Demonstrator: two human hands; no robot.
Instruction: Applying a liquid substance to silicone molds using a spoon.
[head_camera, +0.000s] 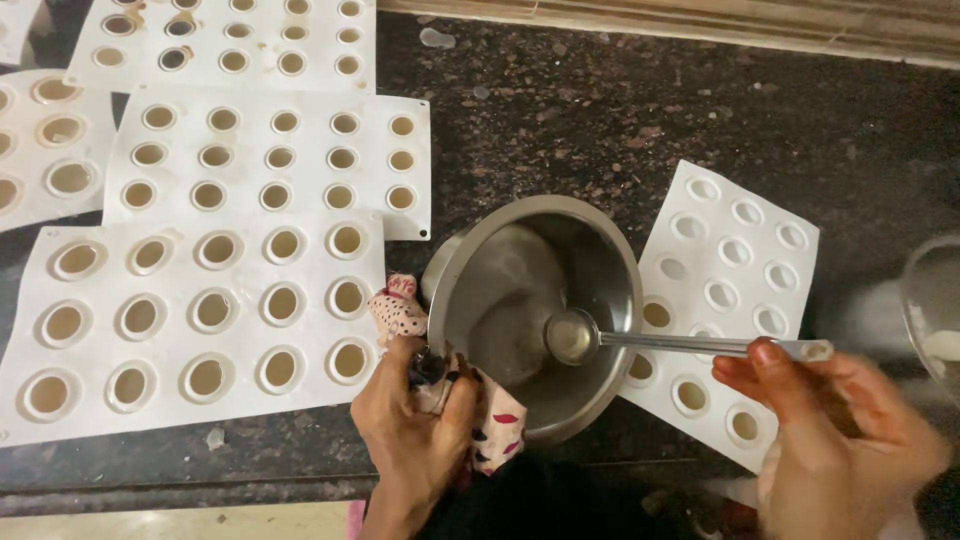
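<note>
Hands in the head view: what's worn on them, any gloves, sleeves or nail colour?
Both hands are bare, with no gloves or sleeves showing. The left hand has dark-painted nails. The right hand shows a reddish nail on one finger; it is motion-blurred, so rings or other details cannot be told.

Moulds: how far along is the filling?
Done: the white moulds on the left show tan liquid in nearly every cavity. In hand: the left hand grips the tilted steel pan through a patterned cloth; the right hand holds a ladle whose bowl sits inside the pan. Left: the mould on the right has only its near cavities filled, the far ones look empty.
</note>
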